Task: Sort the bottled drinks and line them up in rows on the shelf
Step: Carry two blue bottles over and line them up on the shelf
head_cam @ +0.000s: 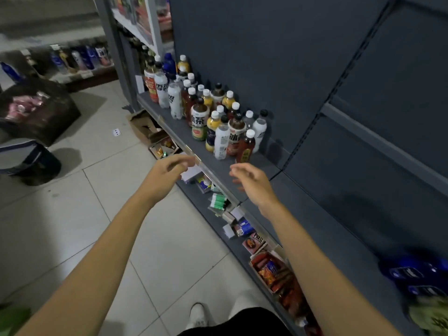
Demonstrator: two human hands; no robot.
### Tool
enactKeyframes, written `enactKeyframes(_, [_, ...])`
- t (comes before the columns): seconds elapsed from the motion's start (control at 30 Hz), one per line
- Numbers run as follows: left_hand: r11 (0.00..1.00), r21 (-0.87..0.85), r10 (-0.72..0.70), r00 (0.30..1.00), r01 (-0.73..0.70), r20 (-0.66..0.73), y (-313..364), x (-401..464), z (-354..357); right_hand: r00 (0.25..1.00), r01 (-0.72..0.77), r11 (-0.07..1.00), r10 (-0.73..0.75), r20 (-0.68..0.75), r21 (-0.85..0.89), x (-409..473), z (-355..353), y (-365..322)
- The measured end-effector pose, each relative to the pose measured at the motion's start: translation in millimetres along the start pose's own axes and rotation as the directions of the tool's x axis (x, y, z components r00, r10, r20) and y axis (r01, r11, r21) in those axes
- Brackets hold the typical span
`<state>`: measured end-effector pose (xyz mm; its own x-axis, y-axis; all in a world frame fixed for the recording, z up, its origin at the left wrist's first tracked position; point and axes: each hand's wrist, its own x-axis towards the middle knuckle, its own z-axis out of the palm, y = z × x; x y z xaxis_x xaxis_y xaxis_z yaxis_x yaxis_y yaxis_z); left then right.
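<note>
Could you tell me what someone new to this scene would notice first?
First, the jumbled cluster of bottled drinks standing unsorted on the grey shelf, with white, dark and yellow bottles mixed. Next, the left hand and right hand, both empty, fingers relaxed, reaching toward the cluster's near end. Lower down, snack boxes crowd the bottom shelf.

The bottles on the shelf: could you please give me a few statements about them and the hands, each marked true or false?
1. The bottles stand bunched in a mixed cluster on the shelf. True.
2. The right hand grips a bottle. False: it holds nothing.
3. The left hand is empty. True.
4. All bottles have white caps. False: some caps are black.
5. The dark red bottle is nearest the right hand. True.
</note>
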<state>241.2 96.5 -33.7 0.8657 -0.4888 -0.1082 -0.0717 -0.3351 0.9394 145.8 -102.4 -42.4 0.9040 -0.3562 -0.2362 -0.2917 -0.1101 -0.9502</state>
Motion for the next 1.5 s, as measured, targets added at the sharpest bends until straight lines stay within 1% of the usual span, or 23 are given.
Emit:
enactKeyframes(0.17, [0.999, 0.026, -0.026, 0.999, 0.027, -0.038, -15.4, 25.9, -36.0, 0.998, -0.005, 0.999, 0.008, 0.058, -0.042, 43.7, 40.8, -14.1])
enactKeyframes(0.33, [0.995, 0.053, -0.075, 0.994, 0.079, -0.078, -30.7, 67.6, -69.8, 0.995, -0.009, 1.0, 0.008, 0.103, 0.009, 113.2, 78.5, -18.1])
enactKeyframes(0.53, [0.985, 0.104, -0.129, 0.987, 0.138, -0.092, -37.0, 151.4, -106.1, 0.988, -0.052, 0.991, 0.033, 0.153, 0.12, 212.3, 126.3, -32.5])
enactKeyframes(0.6, [0.984, 0.131, -0.107, 0.988, 0.121, -0.11, -29.4, 182.3, -124.8, 0.988, -0.036, 0.989, 0.013, 0.153, 0.146, 242.8, 134.7, -47.2])
enactKeyframes(0.67, [0.99, 0.119, -0.064, 0.988, 0.081, -0.143, -22.0, 214.4, -146.3, 0.985, -0.006, 0.987, -0.022, 0.173, 0.16, 272.3, 140.6, -66.7])
enactKeyframes(0.73, [0.989, 0.119, -0.068, 0.987, 0.085, -0.144, -16.2, 232.6, -162.3, 0.983, -0.007, 0.99, -0.018, 0.181, 0.141, 291.4, 145.7, -83.3])
enactKeyframes(0.83, [0.988, 0.144, -0.024, 0.985, 0.049, -0.169, -21.5, 258.9, -183.6, 0.978, 0.028, 0.993, -0.051, 0.201, 0.117, 324.5, 156.9, -104.8])
enactKeyframes(1.0, [0.991, 0.107, -0.054, 0.98, 0.075, -0.191, -36.9, 296.2, -215.3, 0.973, 0.043, 0.994, -0.064, 0.222, 0.098, 373.0, 186.5, -126.0])
enactKeyframes(1.1, [0.996, 0.058, -0.055, 0.984, 0.065, -0.168, -55.4, 324.5, -234.2, 0.987, 0.047, 0.994, -0.061, 0.15, 0.096, 405.0, 213.2, -130.3])
enactKeyframes(1.17, [0.998, 0.053, -0.037, 0.988, 0.045, -0.151, -65.1, 344.5, -255.5, 0.997, 0.022, 0.989, -0.032, 0.07, 0.145, 426.3, 235.0, -140.0])
enactKeyframes(1.23, [0.999, 0.048, -0.005, 0.989, 0.012, -0.145, -67.5, 370.8, -287.3, 0.998, 0.035, 0.988, -0.043, 0.055, 0.151, 447.6, 256.5, -158.8])
enactKeyframes(1.3, [0.999, 0.026, -0.014, 0.991, 0.017, -0.129, -68.1, 391.7, -307.0, 0.994, 0.029, 0.998, -0.034, 0.1, 0.056, 466.5, 270.7, -171.3])
enactKeyframes(1.37, [0.998, 0.046, 0.035, 0.991, -0.03, -0.125, -66.1, 417.4, -322.6, 0.992, 0.064, 0.998, -0.064, 0.111, -0.001, 491.9, 279.3, -182.3])
enactKeyframes(1.47, [0.997, -0.002, 0.075, 0.991, -0.076, -0.109, -69.2, 451.6, -338.7, 1.0, 0.018, 1.0, -0.018, 0.025, -0.006, 523.3, 283.1, -186.8])
enactKeyframes(1.5, [0.996, -0.024, 0.088, 0.991, -0.091, -0.097, -74.8, 462.7, -344.3, 1.0, 0.007, 1.0, -0.007, -0.011, 0.028, 530.3, 284.5, -188.7])
